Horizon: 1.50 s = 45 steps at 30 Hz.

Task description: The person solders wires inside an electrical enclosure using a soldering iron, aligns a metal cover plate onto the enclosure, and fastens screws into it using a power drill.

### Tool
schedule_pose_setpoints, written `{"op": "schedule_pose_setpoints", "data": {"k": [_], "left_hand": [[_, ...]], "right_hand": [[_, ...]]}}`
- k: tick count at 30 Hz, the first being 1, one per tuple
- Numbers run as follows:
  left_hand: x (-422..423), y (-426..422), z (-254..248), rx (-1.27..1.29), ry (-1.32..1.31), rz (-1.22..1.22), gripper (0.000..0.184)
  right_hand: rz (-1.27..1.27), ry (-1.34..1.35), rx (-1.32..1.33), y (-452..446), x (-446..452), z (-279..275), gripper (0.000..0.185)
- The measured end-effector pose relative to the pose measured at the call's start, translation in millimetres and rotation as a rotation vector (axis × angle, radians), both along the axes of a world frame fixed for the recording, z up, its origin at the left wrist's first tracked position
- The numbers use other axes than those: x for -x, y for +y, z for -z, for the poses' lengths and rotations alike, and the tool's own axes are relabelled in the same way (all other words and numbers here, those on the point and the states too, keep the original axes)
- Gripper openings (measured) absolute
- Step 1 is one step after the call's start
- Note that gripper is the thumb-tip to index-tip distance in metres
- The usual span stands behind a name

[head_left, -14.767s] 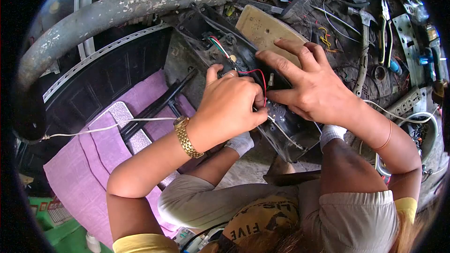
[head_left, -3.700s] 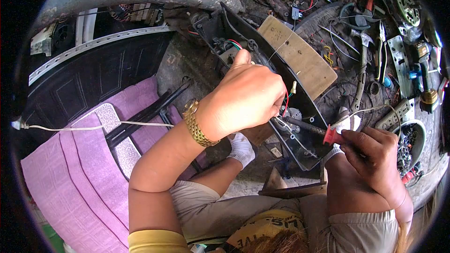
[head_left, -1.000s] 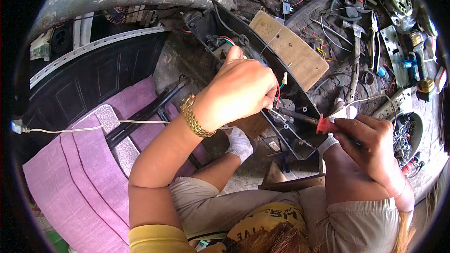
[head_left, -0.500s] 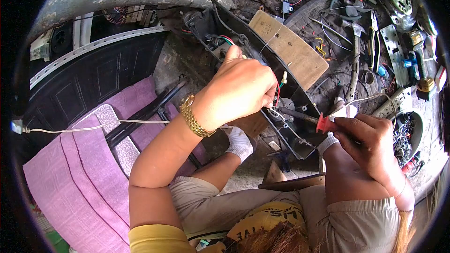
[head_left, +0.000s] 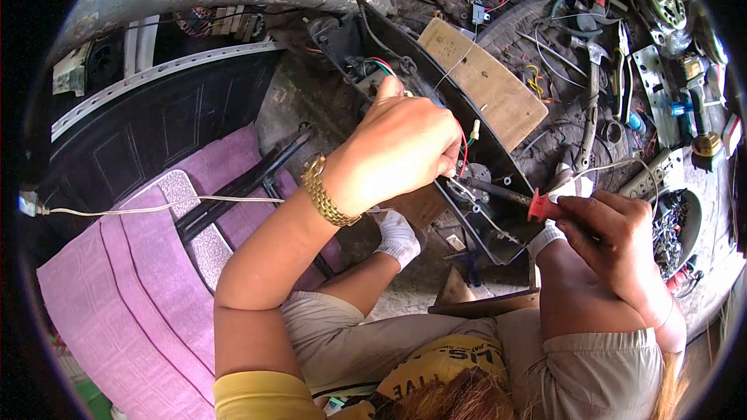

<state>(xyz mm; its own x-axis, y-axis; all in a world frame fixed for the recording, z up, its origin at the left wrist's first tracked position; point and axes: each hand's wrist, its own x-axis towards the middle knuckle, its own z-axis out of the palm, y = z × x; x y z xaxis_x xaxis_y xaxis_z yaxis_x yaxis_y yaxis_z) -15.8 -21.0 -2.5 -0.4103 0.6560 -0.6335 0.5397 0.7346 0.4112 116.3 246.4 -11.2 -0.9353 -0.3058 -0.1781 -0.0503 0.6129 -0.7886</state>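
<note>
My right hand (head_left: 611, 225) is closed round the red handle of a soldering iron (head_left: 548, 208). The iron's metal shaft reaches left into a long black plastic housing (head_left: 498, 159), its tip beside my left fingertips. Over the housing, my left hand (head_left: 405, 140) is bent with fingers pinched together; what they hold is too small to make out. A red wire (head_left: 465, 152) and a white connector (head_left: 475, 131) stand just right of those fingers. More red and green wires (head_left: 381, 64) show beyond the thumb. My left hand hides the middle of the housing.
A brown board (head_left: 486, 82) lies against the housing's far side. Hammers (head_left: 591, 50), pliers (head_left: 622, 70) and a round container of small parts (head_left: 677, 229) are at the right. A pink towel (head_left: 132, 288) and a white cord (head_left: 156, 208) are at the left.
The view has shifted very slightly. The red wire beside my left fingers bows out a little more. Both hands and the soldering iron stay almost in place.
</note>
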Motion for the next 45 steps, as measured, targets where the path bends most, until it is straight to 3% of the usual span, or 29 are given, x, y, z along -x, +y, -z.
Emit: {"op": "schedule_pose_setpoints", "data": {"k": [29, 45], "left_hand": [[6.5, -4.9, 1.8, -0.052, -0.077, 0.004, 0.006], [3.0, 1.7, -6.5, -0.012, -0.052, 0.057, 0.002]], "right_hand": [[0.126, -0.057, 0.061, 10.6, -2.1, 1.6, 0.018], [0.000, 0.011, 0.016, 9.9, 1.0, 3.9, 0.017]]}}
